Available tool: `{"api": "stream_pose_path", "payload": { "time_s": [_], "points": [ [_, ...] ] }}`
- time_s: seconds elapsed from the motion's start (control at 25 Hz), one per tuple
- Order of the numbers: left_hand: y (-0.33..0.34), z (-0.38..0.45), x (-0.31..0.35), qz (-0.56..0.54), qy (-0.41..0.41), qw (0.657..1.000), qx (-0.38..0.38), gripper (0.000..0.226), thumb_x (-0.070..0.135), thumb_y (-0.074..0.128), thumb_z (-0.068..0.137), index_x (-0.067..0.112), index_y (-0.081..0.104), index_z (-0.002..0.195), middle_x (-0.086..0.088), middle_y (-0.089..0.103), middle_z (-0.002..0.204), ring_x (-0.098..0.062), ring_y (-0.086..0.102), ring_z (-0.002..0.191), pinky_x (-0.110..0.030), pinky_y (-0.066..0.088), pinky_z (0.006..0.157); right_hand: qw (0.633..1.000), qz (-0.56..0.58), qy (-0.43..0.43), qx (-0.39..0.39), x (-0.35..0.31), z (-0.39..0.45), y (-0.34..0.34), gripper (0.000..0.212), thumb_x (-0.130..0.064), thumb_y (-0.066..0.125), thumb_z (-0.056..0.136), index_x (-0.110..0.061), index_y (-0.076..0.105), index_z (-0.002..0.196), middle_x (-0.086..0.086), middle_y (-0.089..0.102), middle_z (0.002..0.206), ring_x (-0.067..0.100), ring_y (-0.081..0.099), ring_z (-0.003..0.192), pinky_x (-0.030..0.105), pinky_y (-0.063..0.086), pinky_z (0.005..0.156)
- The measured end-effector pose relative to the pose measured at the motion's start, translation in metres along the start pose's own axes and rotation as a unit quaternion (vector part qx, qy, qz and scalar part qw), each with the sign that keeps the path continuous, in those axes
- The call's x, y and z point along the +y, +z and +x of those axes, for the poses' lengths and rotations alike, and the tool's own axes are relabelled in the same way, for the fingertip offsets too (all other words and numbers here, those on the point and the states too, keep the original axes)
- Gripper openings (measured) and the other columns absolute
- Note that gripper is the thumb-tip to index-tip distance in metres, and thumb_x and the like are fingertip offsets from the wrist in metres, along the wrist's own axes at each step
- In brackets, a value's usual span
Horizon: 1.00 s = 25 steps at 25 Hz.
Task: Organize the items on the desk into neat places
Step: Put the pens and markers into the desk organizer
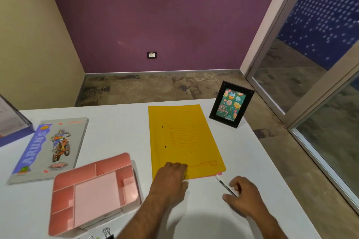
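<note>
A yellow file folder (184, 137) lies flat on the white desk (120, 122). My left hand (172, 178) rests with curled fingers on the folder's near edge. My right hand (242, 194) pinches a pen (223, 183) just off the folder's near right corner. A pink desk organizer tray (93, 190) with several compartments sits to the left of my left hand. A notebook (50, 147) with a motorbike rider on its cover lies at the far left. A black picture frame (231, 104) with a birthday card stands at the desk's far right corner.
Binder clips (106, 232) lie at the near edge below the tray. A blue-edged calendar stand (11, 122) is at the far left edge. The desk's right edge drops to carpeted floor beside a glass partition (310, 83).
</note>
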<state>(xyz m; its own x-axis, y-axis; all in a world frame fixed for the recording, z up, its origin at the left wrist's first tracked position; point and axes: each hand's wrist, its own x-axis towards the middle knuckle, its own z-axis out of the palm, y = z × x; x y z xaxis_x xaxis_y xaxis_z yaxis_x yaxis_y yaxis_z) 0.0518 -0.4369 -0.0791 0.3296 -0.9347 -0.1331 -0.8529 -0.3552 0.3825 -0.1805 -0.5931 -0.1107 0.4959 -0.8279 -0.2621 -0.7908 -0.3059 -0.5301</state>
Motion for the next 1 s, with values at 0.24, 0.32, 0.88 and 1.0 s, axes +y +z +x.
{"api": "stream_pose_path", "payload": {
  "time_s": [0.24, 0.32, 0.88, 1.0],
  "points": [
    [-0.007, -0.062, -0.006, -0.038, 0.019, 0.998, 0.035, 0.052, 0.034, 0.052, 0.091, 0.029, 0.042, 0.141, 0.006, 0.051, 0.140, -0.021, 0.045, 0.125, -0.034, 0.042, 0.099, 0.997, -0.069, -0.016, -0.011, -0.037, -0.045, 0.009, 0.010, -0.025, 0.064, 0.076, -0.024, 0.055, 0.073, -0.005, 0.057, 0.072, 0.011, 0.054, 0.070, 0.033, 0.047, 0.068],
    [-0.009, -0.078, -0.008, -0.028, 0.058, 0.996, 0.062, 0.051, 0.033, 0.053, 0.088, 0.029, 0.045, 0.138, 0.005, 0.054, 0.136, -0.022, 0.048, 0.122, -0.037, 0.043, 0.096, 0.996, -0.057, -0.069, -0.014, -0.066, -0.060, 0.008, 0.010, -0.025, 0.065, 0.078, -0.027, 0.057, 0.071, -0.005, 0.058, 0.074, 0.010, 0.055, 0.071, 0.032, 0.047, 0.069],
    [-0.073, -0.141, -0.037, -0.098, 0.090, 0.954, 0.269, 0.020, 0.029, 0.054, 0.085, 0.028, 0.056, 0.105, 0.004, 0.065, 0.088, -0.022, 0.064, 0.072, -0.031, 0.050, 0.053, 0.972, 0.072, -0.223, 0.029, -0.263, -0.140, 0.001, 0.026, -0.035, 0.081, 0.063, -0.026, 0.063, 0.079, -0.010, 0.065, 0.077, 0.011, 0.061, 0.068, 0.027, 0.052, 0.059],
    [-0.095, -0.148, -0.046, -0.240, -0.050, 0.925, 0.291, 0.046, 0.028, 0.061, 0.094, 0.036, 0.043, 0.136, 0.008, 0.067, 0.107, -0.012, 0.067, 0.086, -0.031, 0.058, 0.072, 0.969, 0.143, -0.201, 0.031, -0.255, -0.152, 0.008, 0.043, -0.048, 0.084, 0.064, -0.028, 0.060, 0.093, -0.012, 0.065, 0.089, 0.008, 0.065, 0.073, 0.026, 0.055, 0.063]
  ]
}}
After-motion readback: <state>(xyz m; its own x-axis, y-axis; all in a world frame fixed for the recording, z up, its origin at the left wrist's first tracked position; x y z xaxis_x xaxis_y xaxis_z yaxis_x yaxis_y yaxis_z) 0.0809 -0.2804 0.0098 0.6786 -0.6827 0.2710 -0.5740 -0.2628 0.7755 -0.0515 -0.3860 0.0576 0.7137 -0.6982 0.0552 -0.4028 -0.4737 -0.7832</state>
